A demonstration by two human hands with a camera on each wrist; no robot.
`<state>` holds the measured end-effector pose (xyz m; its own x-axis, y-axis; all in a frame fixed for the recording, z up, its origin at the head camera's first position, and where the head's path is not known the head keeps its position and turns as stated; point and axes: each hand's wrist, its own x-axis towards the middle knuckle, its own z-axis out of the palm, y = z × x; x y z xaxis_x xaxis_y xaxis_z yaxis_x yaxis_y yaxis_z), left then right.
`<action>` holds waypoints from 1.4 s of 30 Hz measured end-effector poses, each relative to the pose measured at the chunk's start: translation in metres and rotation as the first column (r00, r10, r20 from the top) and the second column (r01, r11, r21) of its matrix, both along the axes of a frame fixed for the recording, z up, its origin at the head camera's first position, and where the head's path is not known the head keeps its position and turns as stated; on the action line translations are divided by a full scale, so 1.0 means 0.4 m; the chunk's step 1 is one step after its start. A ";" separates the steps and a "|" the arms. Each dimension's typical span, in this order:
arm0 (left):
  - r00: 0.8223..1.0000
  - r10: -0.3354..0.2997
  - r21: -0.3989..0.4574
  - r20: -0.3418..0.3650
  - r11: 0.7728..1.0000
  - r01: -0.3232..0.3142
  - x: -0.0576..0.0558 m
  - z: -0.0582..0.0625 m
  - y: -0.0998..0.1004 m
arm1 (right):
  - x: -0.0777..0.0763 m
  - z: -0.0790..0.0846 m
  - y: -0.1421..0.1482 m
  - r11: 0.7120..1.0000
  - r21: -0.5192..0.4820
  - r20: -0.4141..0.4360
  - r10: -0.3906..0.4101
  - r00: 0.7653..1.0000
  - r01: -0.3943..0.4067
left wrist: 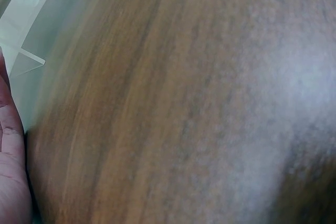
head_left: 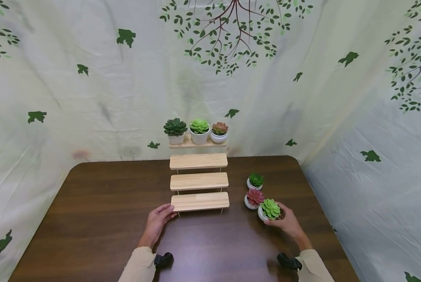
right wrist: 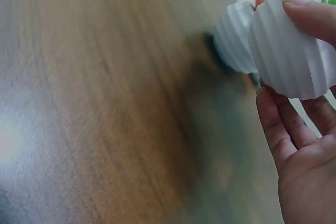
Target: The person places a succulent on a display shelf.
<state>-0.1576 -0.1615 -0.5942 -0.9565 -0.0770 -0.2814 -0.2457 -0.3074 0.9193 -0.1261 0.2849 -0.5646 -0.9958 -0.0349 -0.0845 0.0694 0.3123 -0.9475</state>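
My left hand [head_left: 157,223] is at the left end of the lowest step of a wooden tiered stand [head_left: 200,202], its thumb and fingers gripping that corner. In the left wrist view only part of the left hand [left wrist: 11,166] shows, at the left edge. My right hand [head_left: 288,223] grips a light-green potted succulent [head_left: 270,209], thumb and fingers around the white pot. The right wrist view shows this ribbed pot [right wrist: 291,51] tilted, with the fingers beneath it. Right behind it stand a red succulent [head_left: 255,197] and a dark-green one [head_left: 256,179], both in white pots.
On the stand's top step are three potted succulents: a dark-green one [head_left: 175,127], a light-green one [head_left: 199,126] and a reddish-brown one [head_left: 219,129]. The three lower steps are bare. A leaf-patterned cloth [head_left: 133,90] hangs behind the brown table [head_left: 115,196].
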 end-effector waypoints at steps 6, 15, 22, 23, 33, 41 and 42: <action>0.999 -0.002 0.010 -0.034 1.000 0.002 -0.003 -0.004 0.000 | -0.004 0.035 -0.012 1.000 -0.015 -0.027 0.001 1.000 -0.002; 1.000 -0.008 0.023 -0.024 1.000 0.009 0.001 0.002 -0.003 | -0.028 0.096 -0.065 0.995 -0.092 -0.088 0.037 0.995 -0.046; 1.000 0.010 0.030 -0.018 1.000 -0.009 0.001 0.002 -0.005 | -0.075 0.140 -0.120 0.990 -0.108 -0.076 0.078 0.994 -0.086; 1.000 0.006 0.030 -0.017 1.000 -0.006 0.001 0.001 -0.004 | -0.082 0.147 -0.128 0.990 -0.108 -0.068 0.084 0.994 -0.091; 1.000 0.010 0.038 -0.019 0.999 -0.009 -0.002 0.003 -0.002 | -0.163 0.220 -0.238 0.982 -0.161 -0.065 0.094 0.993 -0.104; 1.000 0.001 0.024 -0.019 1.000 -0.001 0.004 0.000 -0.002 | -0.216 0.257 -0.322 0.968 -0.215 -0.138 0.104 0.985 -0.132; 1.000 0.003 0.025 -0.020 1.000 -0.002 0.005 -0.001 -0.003 | -0.222 0.261 -0.331 0.967 -0.216 -0.145 0.102 0.984 -0.133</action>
<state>-0.1558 -0.1625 -0.5946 -0.9617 -0.0727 -0.2644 -0.2268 -0.3311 0.9159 -0.2147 0.1524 -0.4603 -0.9853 -0.1553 0.0705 -0.0851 0.0895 -0.9923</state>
